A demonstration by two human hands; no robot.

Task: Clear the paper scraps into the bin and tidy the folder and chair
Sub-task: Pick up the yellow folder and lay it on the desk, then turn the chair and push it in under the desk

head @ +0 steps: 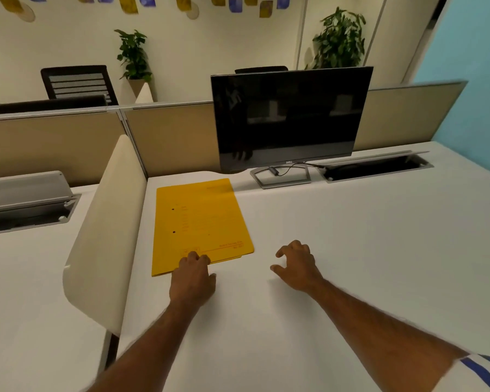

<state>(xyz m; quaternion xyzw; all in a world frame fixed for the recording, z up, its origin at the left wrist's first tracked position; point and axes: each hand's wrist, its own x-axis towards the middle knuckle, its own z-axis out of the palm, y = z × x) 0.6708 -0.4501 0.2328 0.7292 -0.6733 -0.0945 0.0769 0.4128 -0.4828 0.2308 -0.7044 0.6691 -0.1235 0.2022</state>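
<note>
A yellow folder [198, 222] lies flat and closed on the white desk [351, 250], close to the cream side divider. My left hand [193, 275] rests on the folder's near edge, fingers curled over its lower right part. My right hand [296, 264] hovers just above the bare desk to the right of the folder, fingers spread and bent, holding nothing. No paper scraps, bin or nearby chair appear in view.
A dark monitor [289, 117] on a metal stand sits behind the folder. A cream divider [105, 230] walls off the left. A cable tray [376, 166] is open at the back right. Beige partitions run along the desk's far edge; two chairs and plants stand beyond.
</note>
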